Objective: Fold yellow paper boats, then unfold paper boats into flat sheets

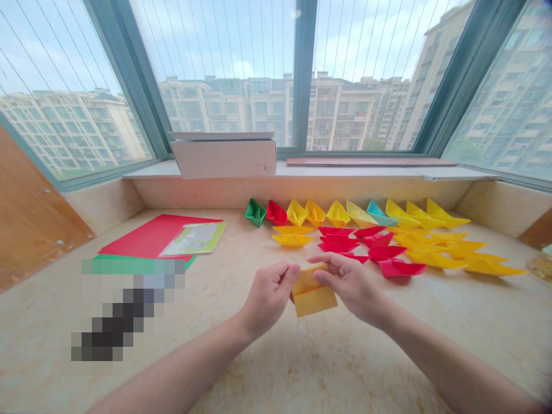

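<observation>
Pinching a folded yellow paper (314,296) at its upper part, the left hand (268,300) and right hand (350,286) grasp it between their fingers (322,273).

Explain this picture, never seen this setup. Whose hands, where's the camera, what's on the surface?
There's no machine here. This is a single view from a camera worn on a person's head, looking forward and down, so the arms coming in from the bottom are that person's own. The left hand and right hand both hold a folded yellow paper above a pale stone counter, which sits below a window. Beyond the hands lie rows of folded paper boats, mostly yellow and red. To the left lies a red paper sheet. A pixelated patch hides part of the counter.
</observation>
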A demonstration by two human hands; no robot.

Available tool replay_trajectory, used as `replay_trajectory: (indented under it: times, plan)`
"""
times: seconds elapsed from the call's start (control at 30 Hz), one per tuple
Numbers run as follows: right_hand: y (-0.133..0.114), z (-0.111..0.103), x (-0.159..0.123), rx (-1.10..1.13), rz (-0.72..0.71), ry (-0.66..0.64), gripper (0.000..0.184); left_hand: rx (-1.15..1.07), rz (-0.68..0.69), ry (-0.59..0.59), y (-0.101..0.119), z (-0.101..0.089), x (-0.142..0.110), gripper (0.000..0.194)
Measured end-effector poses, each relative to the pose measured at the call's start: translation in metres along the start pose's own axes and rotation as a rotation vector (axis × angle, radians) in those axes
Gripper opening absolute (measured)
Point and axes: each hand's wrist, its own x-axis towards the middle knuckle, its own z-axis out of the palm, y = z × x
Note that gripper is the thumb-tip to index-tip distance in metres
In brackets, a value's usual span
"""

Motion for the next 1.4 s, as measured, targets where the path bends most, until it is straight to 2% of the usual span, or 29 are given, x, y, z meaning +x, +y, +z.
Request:
replay_trajectory:
  times: [0.13,0.23,0.37,0.47,0.6,0.77,0.9,1.2,1.4]
  plan:
    - [-0.003,0.0,0.0,-0.01,-0.004,-0.017,0.027,0.038,0.024,-0.006,-0.001,-0.002,0.002,0.045]
    - [-0.004,-0.003,0.001,-0.051,0.0,-0.002,0.027,-0.053,-0.042,-0.035,-0.003,0.0,0.002,0.046]
    - [-0.004,-0.007,0.003,-0.057,0.01,0.026,0.03,-0.252,-0.155,-0.194,-0.008,0.003,0.0,0.042]
    - [-0.004,-0.008,0.005,-0.072,0.007,0.055,0.032,-0.29,-0.207,-0.28,-0.011,0.005,-0.001,0.045]
    - [-0.004,-0.007,0.006,-0.064,-0.015,0.054,0.032,-0.292,-0.233,-0.225,-0.011,0.007,0.0,0.04]
    - [-0.011,-0.01,0.005,0.051,0.053,-0.111,0.039,-0.277,-0.217,-0.157,-0.008,0.008,0.002,0.039]
    - [-0.013,-0.012,0.005,0.07,0.046,-0.154,0.04,-0.253,-0.187,-0.103,-0.006,0.006,0.004,0.035]
    - [-0.001,-0.012,0.011,0.228,-0.024,-0.024,0.03,-0.409,-0.163,-0.156,-0.004,0.003,0.004,0.03]
    - [-0.003,-0.014,0.011,0.333,0.013,0.031,0.017,-0.489,-0.12,-0.177,-0.004,0.002,0.003,0.028]
